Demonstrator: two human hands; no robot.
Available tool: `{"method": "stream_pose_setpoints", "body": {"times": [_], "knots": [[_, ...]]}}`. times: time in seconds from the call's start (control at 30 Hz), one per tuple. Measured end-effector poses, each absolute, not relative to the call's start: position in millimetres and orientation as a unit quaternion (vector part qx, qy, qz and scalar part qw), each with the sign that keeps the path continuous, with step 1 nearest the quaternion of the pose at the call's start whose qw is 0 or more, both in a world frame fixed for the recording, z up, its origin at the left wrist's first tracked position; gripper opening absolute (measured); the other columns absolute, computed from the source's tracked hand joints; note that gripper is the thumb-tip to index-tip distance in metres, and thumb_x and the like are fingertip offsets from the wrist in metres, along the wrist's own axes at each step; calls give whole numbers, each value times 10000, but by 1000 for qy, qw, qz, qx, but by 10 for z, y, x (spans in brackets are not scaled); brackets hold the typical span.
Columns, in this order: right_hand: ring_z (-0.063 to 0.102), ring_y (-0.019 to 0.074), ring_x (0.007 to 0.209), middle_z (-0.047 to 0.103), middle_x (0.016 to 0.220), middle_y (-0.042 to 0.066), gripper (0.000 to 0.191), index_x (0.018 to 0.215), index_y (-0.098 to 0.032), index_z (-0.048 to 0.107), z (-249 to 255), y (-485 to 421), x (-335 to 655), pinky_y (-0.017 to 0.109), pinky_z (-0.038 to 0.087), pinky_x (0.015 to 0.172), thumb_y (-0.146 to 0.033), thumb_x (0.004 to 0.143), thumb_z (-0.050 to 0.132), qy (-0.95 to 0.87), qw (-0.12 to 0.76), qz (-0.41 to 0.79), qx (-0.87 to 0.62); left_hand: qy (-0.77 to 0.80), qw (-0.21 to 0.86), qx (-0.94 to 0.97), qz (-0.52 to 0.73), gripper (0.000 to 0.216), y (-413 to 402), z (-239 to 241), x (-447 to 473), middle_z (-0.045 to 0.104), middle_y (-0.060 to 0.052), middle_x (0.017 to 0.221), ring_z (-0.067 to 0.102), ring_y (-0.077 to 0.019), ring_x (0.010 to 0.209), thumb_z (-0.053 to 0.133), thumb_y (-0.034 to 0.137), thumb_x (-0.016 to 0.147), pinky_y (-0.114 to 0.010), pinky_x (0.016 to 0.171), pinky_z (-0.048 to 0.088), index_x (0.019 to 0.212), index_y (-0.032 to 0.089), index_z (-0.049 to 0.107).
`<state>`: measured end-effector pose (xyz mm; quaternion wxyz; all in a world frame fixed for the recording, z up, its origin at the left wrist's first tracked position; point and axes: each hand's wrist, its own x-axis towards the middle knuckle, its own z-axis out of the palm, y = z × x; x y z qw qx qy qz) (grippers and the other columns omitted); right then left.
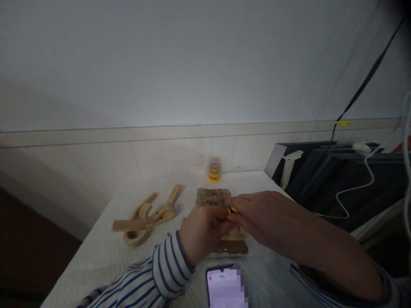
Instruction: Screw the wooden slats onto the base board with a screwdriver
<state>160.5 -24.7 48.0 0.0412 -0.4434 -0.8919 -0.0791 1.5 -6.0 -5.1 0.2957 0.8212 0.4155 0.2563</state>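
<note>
My left hand is closed in a pinch, its fingertips meeting those of the right; what lies between its fingers is hidden. In my right hand is a small yellow-and-black screwdriver, only a short part of its handle showing. Under both hands lies a brown package with dark print. Pale wooden pieces partly show below the fingers. To the left, curved and straight wooden parts lie together in a loose pile.
A phone with a lit screen lies at the near edge. At the back by the wall stands a clear domed case with a yellow base. White cloth covers the table. Dark panels and a white cable are on the right.
</note>
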Motion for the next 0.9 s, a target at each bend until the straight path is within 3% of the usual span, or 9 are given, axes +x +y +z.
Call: {"method": "stream_pose_setpoints", "body": {"times": [0.23,0.57,0.9], "knots": [[562,156,587,607,670,8,63,761,-185,545,499,-238,1603,269,321,495,-158,787,495,-888,63,-45,-453,450,238,814,279,152,-84,-44,55,685,-36,774,615,-184,720,602,300,733,-247,618,437,813,191,671],[557,157,745,608,878,23,131,925,-188,520,627,-258,1634,278,399,623,-163,813,456,-902,93,46,-419,472,226,811,261,162,-77,-60,53,680,-33,726,609,-176,665,558,301,772,-257,598,436,749,188,672],[567,152,697,611,751,8,149,813,-192,550,583,-235,1647,277,383,614,-100,799,433,-903,81,36,-419,456,223,819,267,108,-89,-56,62,681,-21,728,608,-164,666,608,280,746,-234,576,414,746,193,673]]}}
